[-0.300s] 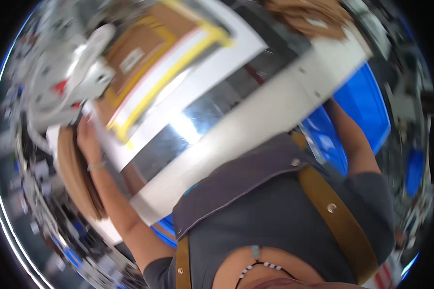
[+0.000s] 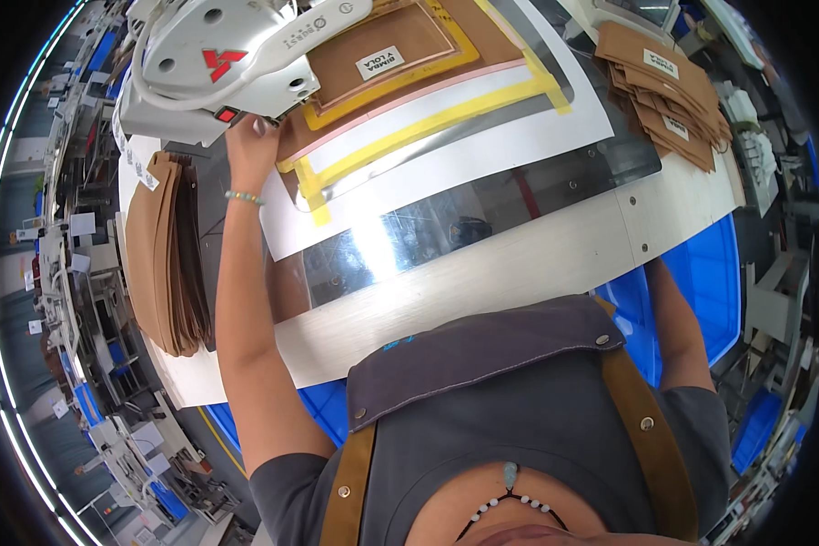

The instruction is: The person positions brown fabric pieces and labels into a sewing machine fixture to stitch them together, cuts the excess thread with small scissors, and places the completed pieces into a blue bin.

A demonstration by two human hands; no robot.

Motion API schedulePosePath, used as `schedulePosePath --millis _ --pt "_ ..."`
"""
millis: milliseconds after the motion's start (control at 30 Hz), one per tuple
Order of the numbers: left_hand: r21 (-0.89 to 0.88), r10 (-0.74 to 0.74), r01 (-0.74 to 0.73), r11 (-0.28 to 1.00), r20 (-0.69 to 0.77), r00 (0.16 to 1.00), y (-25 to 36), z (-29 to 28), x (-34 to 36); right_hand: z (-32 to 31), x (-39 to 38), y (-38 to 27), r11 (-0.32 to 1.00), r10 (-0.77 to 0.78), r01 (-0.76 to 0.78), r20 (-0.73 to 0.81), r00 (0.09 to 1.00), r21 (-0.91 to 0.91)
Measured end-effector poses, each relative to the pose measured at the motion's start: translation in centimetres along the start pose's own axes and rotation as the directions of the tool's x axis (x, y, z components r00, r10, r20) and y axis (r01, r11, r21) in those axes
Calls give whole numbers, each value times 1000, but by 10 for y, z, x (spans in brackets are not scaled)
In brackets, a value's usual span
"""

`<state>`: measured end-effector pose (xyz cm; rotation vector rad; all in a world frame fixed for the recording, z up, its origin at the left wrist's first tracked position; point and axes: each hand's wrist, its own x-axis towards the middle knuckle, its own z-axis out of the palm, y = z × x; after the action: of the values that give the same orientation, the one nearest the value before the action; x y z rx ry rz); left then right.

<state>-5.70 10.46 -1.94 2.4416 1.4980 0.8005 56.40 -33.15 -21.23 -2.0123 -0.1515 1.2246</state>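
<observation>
My left hand [image 2: 250, 150] is at the lower front of a white sewing machine head [image 2: 218, 68], right by its red switch [image 2: 226, 115]. Its fingers are curled together; whatever they grip, if anything, is hidden. Beside them, a brown panel with a white label [image 2: 379, 63] lies under the machine, framed by a yellow-edged template [image 2: 387, 98]. Yellow tape [image 2: 428, 127] borders the template's near side over a white sheet [image 2: 446, 153]. My right forearm [image 2: 675, 314] reaches down by a blue bin [image 2: 708, 282]; the table edge hides that hand.
A stack of folded brown pieces [image 2: 164, 259] stands on the left of the table. Several labelled brown pieces [image 2: 660, 77] are piled at the far right. A shiny metal plate [image 2: 428, 232] lies near the table's pale front edge [image 2: 482, 264].
The view has swung round and the blur has cleared. My left hand has moved away from beside the brown stack, up against the machine's switch. My right arm stays down by the blue bin.
</observation>
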Motion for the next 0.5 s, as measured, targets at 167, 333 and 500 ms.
schedulePosePath --millis 167,333,500 --pt "154 -17 13 988 23 1000 -6 34 29 -46 -10 8 996 79 -76 -68 995 41" --pt "391 -139 94 916 88 986 -61 57 43 -104 -82 -12 896 9 20 62 998 -443" --pt "394 210 -107 913 -227 951 -64 87 49 -157 -202 -120 836 -175 300 295 939 -459"
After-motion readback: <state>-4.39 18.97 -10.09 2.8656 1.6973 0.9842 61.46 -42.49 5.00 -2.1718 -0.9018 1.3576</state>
